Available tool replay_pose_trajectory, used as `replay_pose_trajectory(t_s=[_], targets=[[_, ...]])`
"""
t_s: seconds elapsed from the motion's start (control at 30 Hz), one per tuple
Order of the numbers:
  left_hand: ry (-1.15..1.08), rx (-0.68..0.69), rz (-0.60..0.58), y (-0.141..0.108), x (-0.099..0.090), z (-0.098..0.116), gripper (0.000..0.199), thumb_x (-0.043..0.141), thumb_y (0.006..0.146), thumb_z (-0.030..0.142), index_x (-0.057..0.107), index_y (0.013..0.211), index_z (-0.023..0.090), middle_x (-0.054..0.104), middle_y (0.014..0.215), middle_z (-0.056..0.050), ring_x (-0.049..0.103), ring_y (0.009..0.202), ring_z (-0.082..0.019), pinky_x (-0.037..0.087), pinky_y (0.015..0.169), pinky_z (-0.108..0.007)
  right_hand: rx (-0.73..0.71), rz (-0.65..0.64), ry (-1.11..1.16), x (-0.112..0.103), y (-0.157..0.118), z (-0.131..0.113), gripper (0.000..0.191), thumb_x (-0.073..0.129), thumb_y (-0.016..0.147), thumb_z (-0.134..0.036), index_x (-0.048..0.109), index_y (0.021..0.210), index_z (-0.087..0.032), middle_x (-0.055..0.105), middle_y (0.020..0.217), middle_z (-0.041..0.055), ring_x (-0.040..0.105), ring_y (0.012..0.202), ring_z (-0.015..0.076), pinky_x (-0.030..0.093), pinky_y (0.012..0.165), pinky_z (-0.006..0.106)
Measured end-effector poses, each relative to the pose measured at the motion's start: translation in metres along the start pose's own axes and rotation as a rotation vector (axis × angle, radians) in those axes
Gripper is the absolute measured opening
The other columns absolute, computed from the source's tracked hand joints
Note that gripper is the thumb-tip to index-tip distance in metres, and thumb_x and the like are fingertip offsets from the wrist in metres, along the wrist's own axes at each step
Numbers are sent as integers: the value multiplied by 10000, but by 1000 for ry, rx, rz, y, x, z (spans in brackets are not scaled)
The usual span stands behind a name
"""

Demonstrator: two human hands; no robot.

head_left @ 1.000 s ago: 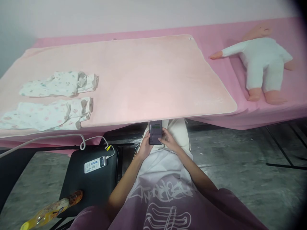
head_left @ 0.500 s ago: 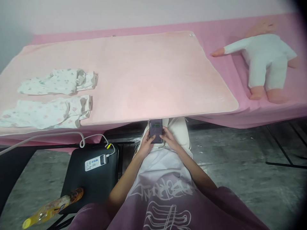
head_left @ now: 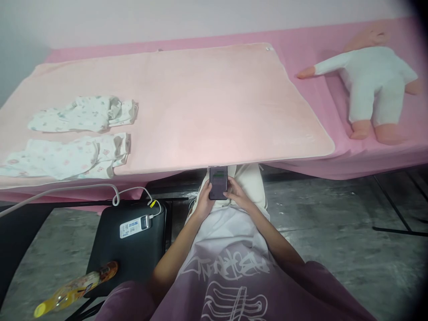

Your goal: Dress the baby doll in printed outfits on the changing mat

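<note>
Phone (head_left: 218, 183) | between left hand (head_left: 204, 201) and right hand (head_left: 238, 196) | both clasping its sides

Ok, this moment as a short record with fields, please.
Left hand: holds the phone at its left edge
Right hand: holds the phone's right edge, thumb over its front
Pale pink mat: two patterned garments toward its left end
Doll: white outfit, on the pink cloth right of the mat
Black seat: white device with cable attached, yellow-capped bottle
</note>
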State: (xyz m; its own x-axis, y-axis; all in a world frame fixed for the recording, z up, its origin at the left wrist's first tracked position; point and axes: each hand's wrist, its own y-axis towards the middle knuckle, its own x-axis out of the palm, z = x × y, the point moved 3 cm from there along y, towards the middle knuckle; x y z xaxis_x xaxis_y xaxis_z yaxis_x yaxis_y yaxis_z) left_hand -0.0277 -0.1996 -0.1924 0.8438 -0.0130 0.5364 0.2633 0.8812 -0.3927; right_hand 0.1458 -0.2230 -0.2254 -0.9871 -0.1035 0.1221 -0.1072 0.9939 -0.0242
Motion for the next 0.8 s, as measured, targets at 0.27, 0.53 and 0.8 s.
replay_pose_trajectory(t_s=[0.27, 0.53, 0.8], targets=[[-16, -16, -25, -2, 0, 3, 485, 827, 971, 525, 772, 1381, 273, 729, 1524, -61, 586, 1542, -324, 553, 1184, -397, 14, 4, -28, -2, -1, -3, 752, 807, 967, -563, 547, 1629, -318, 637, 1545, 89, 596, 1394, 317, 460, 1283, 509], [-33, -10, -57, -1, 0, 2, 527, 848, 955, 551, 770, 1393, 269, 723, 1537, -78, 610, 1525, -339, 540, 1220, -438, 23, 4, -70, 6, -3, -4, 912, 858, 940, -575, 409, 1698, -338, 542, 1653, 98, 530, 1512, 315, 379, 1356, 526], [-31, -26, -53, 0, 0, 2, 519, 839, 971, 531, 757, 1411, 269, 730, 1518, -84, 634, 1499, -338, 538, 1238, -452, 31, 9, -157, 8, -2, -3, 1135, 961, 835, -518, 288, 1722, -298, 453, 1697, 159, 454, 1586, 350, 313, 1394, 563]])
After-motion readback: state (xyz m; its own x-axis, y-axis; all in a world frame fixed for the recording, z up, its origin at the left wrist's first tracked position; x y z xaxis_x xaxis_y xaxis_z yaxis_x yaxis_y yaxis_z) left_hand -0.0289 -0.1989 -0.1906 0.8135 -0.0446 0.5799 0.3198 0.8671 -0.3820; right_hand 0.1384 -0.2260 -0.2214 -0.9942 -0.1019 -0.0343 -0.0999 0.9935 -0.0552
